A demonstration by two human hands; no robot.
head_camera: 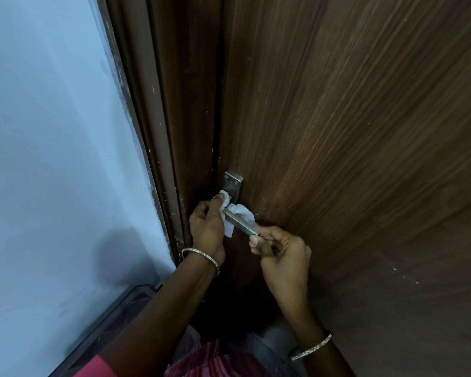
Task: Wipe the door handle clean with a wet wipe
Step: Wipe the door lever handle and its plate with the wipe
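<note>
A pale blue wall [52, 159] fills the left side, meeting a dark brown door frame [158, 104]. To its right stands the wood-grain door [351, 118], flecked with small pale marks. Grey floor [272, 346] shows at the bottom.

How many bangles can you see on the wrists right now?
2. One bangle circles the left wrist, just below the left hand that presses the wet wipe. The other bangle is on the right wrist, near the bottom edge. More could sit outside the view.
</note>
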